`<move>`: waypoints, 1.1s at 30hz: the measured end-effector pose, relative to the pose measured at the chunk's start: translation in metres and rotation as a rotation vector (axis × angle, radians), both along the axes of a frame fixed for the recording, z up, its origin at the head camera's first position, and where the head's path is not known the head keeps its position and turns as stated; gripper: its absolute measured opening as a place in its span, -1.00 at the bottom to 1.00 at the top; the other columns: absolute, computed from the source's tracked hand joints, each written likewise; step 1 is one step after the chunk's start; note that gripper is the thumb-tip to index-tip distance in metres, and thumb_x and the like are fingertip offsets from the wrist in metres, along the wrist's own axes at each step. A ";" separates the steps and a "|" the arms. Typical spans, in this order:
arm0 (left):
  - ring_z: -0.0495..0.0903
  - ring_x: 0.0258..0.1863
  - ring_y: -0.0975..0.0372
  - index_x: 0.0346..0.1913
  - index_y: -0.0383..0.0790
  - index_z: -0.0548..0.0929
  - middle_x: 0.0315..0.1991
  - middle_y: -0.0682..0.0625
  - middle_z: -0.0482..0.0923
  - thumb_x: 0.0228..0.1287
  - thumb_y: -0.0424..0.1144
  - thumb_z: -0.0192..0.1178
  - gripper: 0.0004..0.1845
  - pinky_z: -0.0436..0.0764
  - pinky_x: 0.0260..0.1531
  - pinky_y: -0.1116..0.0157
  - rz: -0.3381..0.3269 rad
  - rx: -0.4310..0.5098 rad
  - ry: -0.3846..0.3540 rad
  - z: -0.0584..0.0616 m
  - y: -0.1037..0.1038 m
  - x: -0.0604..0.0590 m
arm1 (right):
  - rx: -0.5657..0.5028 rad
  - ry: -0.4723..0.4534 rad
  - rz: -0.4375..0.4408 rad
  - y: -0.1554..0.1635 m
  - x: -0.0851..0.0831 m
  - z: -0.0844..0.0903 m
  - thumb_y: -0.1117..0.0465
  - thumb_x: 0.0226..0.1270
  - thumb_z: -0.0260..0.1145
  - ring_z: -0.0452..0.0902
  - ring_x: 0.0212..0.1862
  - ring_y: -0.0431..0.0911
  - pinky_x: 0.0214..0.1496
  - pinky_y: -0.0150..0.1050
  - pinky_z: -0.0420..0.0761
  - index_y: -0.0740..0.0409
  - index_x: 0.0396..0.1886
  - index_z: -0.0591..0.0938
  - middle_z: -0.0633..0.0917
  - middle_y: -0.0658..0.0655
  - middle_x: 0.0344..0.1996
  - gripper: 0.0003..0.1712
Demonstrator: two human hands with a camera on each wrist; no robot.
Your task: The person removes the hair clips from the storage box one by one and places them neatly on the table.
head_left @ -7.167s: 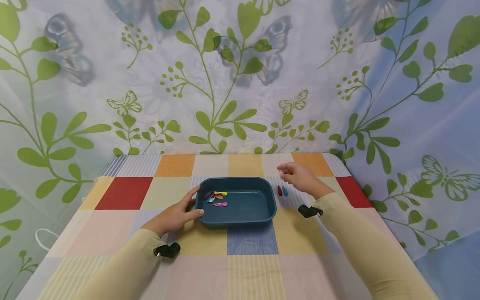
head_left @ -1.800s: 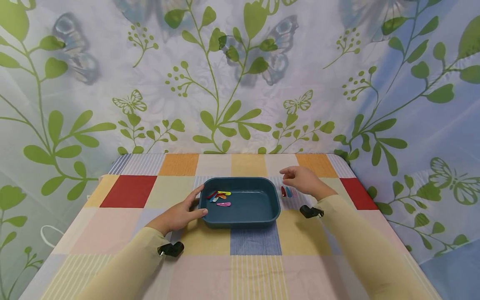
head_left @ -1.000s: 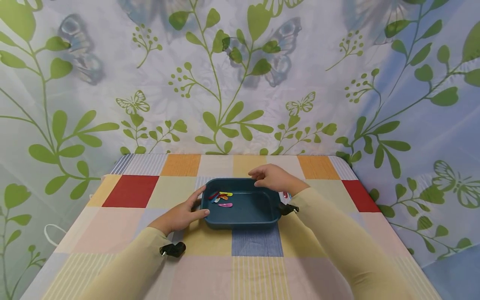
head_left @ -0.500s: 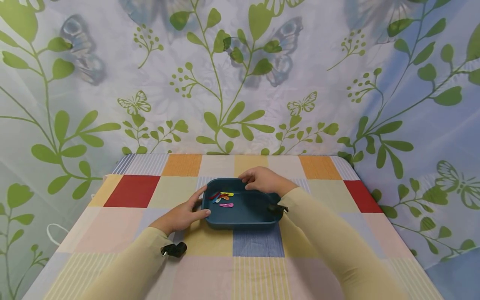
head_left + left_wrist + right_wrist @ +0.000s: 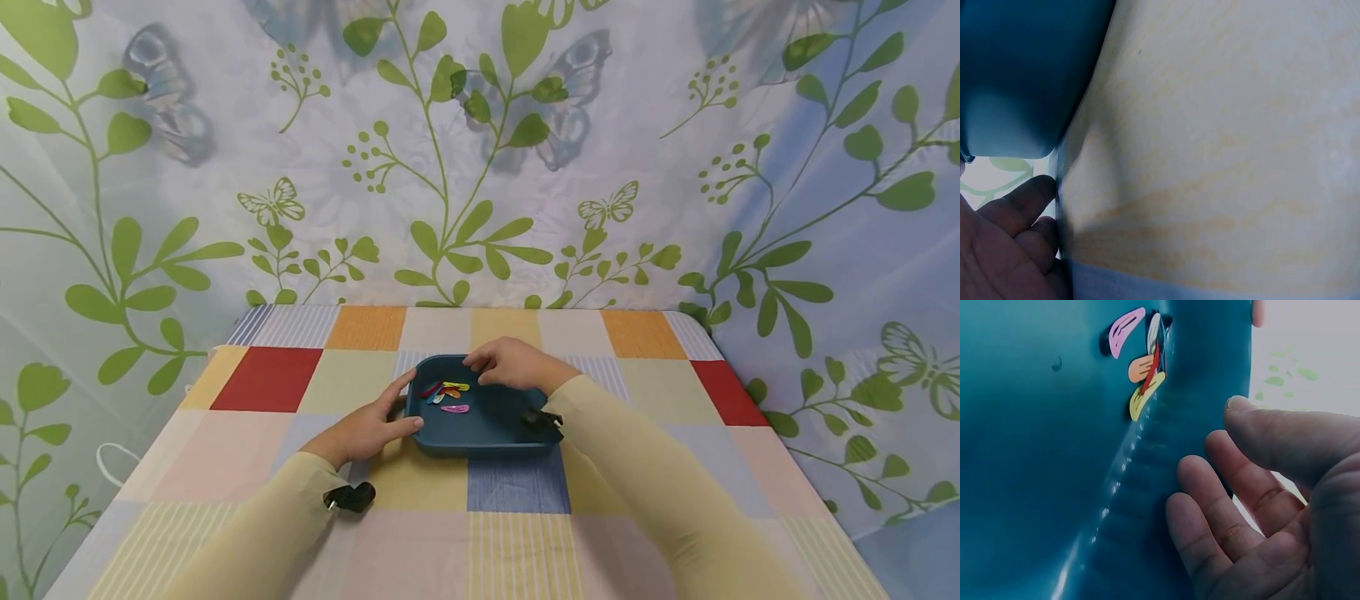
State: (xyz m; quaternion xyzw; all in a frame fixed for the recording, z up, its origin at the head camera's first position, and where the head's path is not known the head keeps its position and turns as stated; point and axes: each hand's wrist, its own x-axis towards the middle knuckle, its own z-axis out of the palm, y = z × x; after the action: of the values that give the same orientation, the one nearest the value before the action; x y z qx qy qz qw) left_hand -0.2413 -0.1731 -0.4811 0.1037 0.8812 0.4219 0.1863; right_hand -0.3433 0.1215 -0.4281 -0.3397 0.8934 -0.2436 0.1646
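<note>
A dark teal tray (image 5: 480, 451) sits on the table. Several snap hair clips lie inside near its left end: a pink clip (image 5: 454, 409) apart from a small pile with a yellow clip (image 5: 456, 387), an orange clip (image 5: 1141, 368), a red clip (image 5: 1152, 367) and a white clip (image 5: 1154, 332). My left hand (image 5: 367, 429) rests against the tray's left end, thumb by the front rim and index finger toward the back corner. Over the tray's back side hovers my right hand (image 5: 517, 365), fingers loosely bent with nothing between them, right of the pile.
A patchwork tablecloth (image 5: 405, 550) covers the table. Behind it hangs a leaf-and-butterfly curtain (image 5: 337, 208). Black wrist cameras sit at both cuffs. A white cable (image 5: 112, 462) loops at the table's left edge.
Earlier my right hand set a pink clip beside a red and a blue one right of the tray. It has since moved left over the tray; its arm now hides that spot. The left hand stays.
</note>
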 end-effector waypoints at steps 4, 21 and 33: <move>0.26 0.60 -0.20 0.72 0.38 -0.16 0.62 -0.23 0.25 0.49 0.21 0.22 -0.04 0.19 0.51 -0.36 -0.006 -0.003 0.003 0.000 0.000 0.000 | 0.015 -0.015 0.017 -0.008 0.003 0.001 0.32 0.46 0.39 0.73 0.17 -0.01 0.25 -0.13 0.69 0.18 0.30 0.70 0.80 0.16 0.11 -0.56; 0.31 0.58 -0.18 0.71 0.40 -0.15 0.62 -0.22 0.26 0.50 0.19 0.21 -0.06 0.22 0.51 -0.33 -0.019 0.003 0.019 -0.001 -0.002 -0.001 | 0.097 -0.046 0.074 -0.030 -0.001 -0.023 0.33 0.47 0.38 0.70 -0.02 -0.17 0.10 -0.21 0.70 0.01 0.27 0.74 0.83 0.02 -0.02 -0.58; 0.32 0.57 -0.18 0.72 0.37 -0.15 0.61 -0.24 0.27 0.51 0.17 0.22 -0.06 0.26 0.50 -0.29 -0.031 0.009 0.030 -0.001 -0.004 -0.002 | 0.138 -0.065 0.141 -0.036 0.003 -0.028 0.31 0.47 0.38 0.47 -0.36 -0.26 -0.26 -0.39 0.48 0.00 0.25 0.76 0.71 -0.09 -0.36 -0.60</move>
State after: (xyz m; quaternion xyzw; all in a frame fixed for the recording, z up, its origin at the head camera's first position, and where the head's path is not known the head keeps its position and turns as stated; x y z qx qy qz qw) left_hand -0.2436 -0.1769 -0.4820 0.1244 0.8802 0.4215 0.1790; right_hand -0.3407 0.0853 -0.4565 -0.3815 0.8760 -0.1805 0.2334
